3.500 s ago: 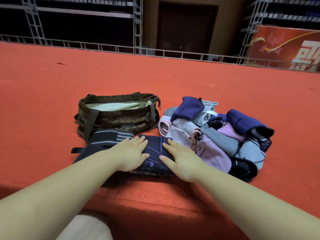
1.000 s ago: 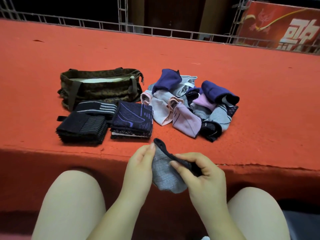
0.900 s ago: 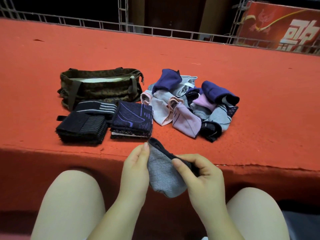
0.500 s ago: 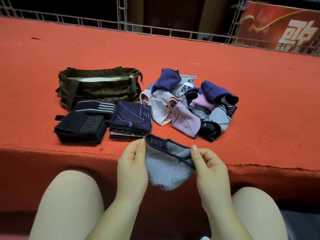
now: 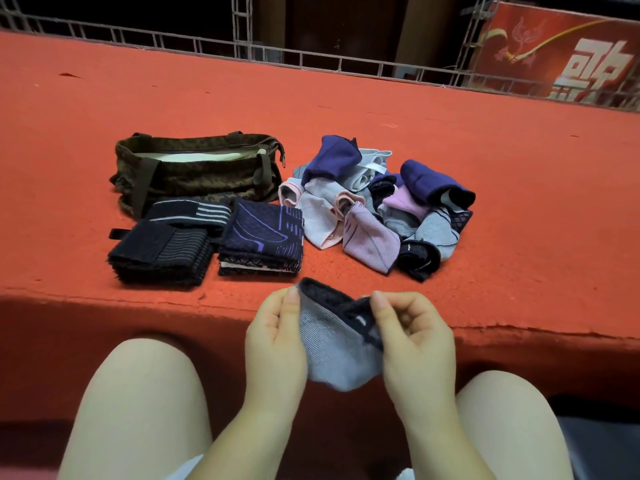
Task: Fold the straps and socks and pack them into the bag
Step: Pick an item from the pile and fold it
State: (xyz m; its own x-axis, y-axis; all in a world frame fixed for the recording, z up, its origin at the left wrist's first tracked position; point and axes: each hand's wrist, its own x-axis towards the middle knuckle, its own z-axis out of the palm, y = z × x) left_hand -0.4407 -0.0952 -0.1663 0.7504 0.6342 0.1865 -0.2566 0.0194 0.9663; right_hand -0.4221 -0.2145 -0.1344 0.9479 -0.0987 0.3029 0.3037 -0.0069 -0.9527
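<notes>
Below the front edge of the bench, over my knees, both hands hold one grey sock with a dark cuff. Left hand pinches the cuff's left end between thumb and fingers; right hand pinches the cuff's right end, fingers curled in. Toe end hangs free below.

Handling, as I judge it: light, limp knit, stretchy at the cuff, nothing fragile. It sags wherever unsupported, so the cuff band is the firm place to grip; toe next, for folding over.

On the bench: camouflage bag sits unzipped, pale lining showing. Just in front of it, touching one another, folded straps in black with grey stripes, and a folded navy piece with purple lines. Right of these, a loose pile of socks, purple, pink, grey (none folded yet).

Writing: a red banner at far right carries large white characters, cut off by the picture edge; I cannot read them. Small white marks on one dark sock in the pile, illegible.
</notes>
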